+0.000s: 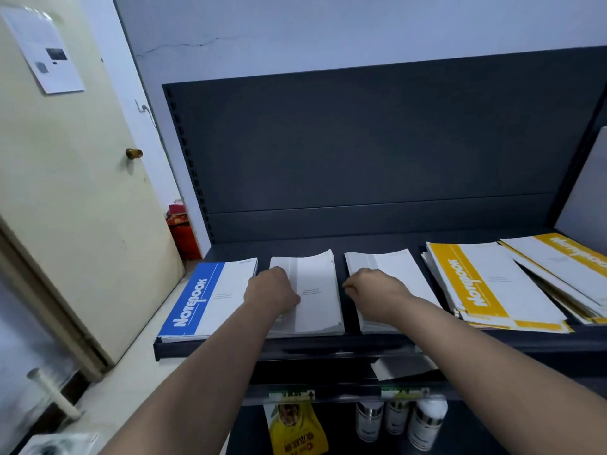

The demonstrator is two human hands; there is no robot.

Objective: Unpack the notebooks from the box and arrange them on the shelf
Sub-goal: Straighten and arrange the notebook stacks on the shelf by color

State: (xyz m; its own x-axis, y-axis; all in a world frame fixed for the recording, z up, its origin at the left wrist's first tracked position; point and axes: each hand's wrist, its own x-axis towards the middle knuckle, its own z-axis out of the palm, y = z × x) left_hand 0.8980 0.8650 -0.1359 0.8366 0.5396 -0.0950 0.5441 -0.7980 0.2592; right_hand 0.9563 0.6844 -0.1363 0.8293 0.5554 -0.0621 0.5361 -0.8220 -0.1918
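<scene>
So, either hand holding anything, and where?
Cannot tell: left hand rests at the left edge of one white stack, right hand likewise on the next stack; fingers hidden.

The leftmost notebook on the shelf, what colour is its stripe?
Blue, with white lettering, on the leftmost notebook; the head view shows it best.

notebook stacks (315, 290) lie side by side on the shelf (295, 344), bottles (369, 420) stand below it.
</scene>
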